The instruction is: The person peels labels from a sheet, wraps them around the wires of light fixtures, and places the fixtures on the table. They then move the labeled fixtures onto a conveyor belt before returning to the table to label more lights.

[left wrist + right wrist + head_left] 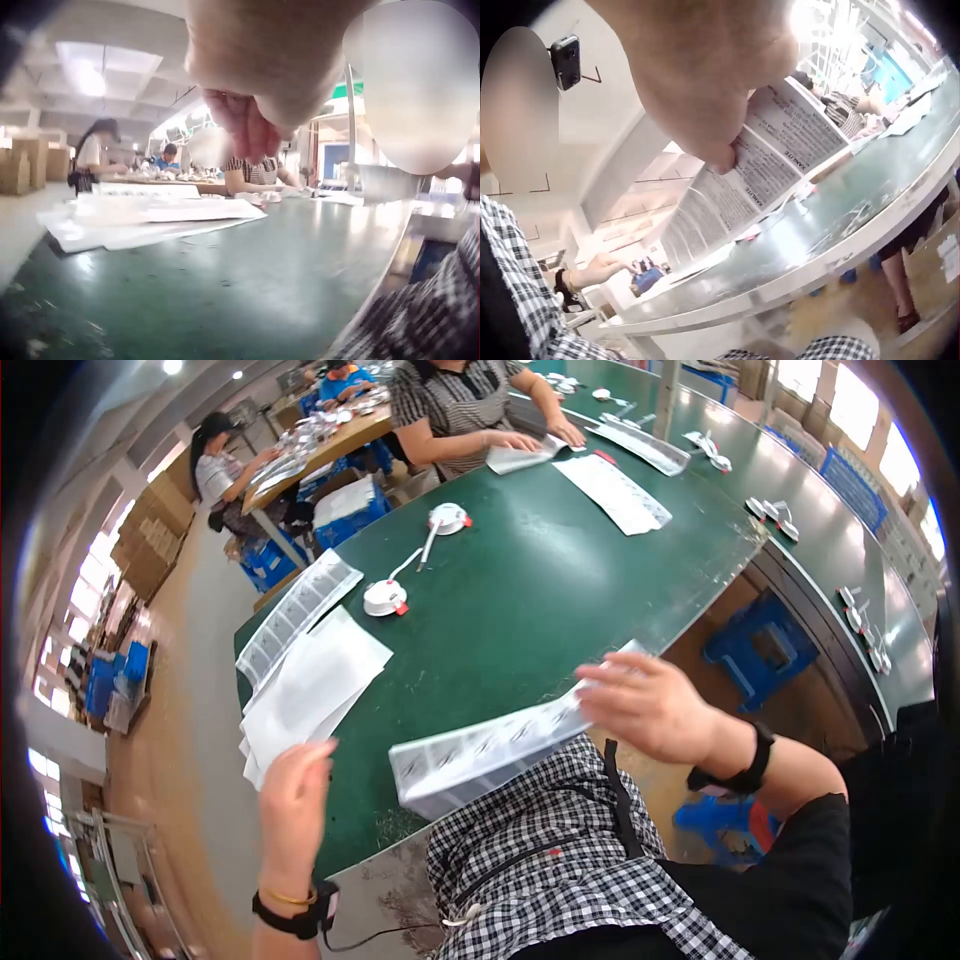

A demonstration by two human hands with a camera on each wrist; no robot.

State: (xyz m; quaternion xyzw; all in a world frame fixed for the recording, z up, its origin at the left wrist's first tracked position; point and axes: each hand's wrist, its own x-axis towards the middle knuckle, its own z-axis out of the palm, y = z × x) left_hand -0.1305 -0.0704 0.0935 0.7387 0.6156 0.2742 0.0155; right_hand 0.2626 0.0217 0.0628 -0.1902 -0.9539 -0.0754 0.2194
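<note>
The left hand (pixel 296 796) is raised at the near left of the table (pixel 500 615), its fingers loosely extended, lying close together and gripping nothing. A dark strap (pixel 290 922) circles the wrist below it. Just beyond this hand, well below its fingertips in the left wrist view, overlapping white sheets (pixel 322 668) lie fanned on the table, and past them a curved strip (pixel 292 612) marked off in panels lies against their far edge. Farther out and to the right of the left hand sits a white round lamp (pixel 381 598) with a red tab and a short lead; a second lamp (pixel 447 517) of the same kind sits beyond it.

Between the two hands, a label sheet (pixel 480 755) slants over the table's near edge, its far end reaching toward the left hand without meeting it. The right hand (pixel 652 712) pinches the other end; the right wrist view shows the thumb (pixel 724 160) against the face printed with blocks of text, the other fingers hidden. Far ahead of the right hand, a seated person (pixel 455 410) touches a folded paper (pixel 522 454), and a flat sheet (pixel 612 493) lies near it. To the right hand's right, a blue stool (pixel 765 643) stands on the floor.
</note>
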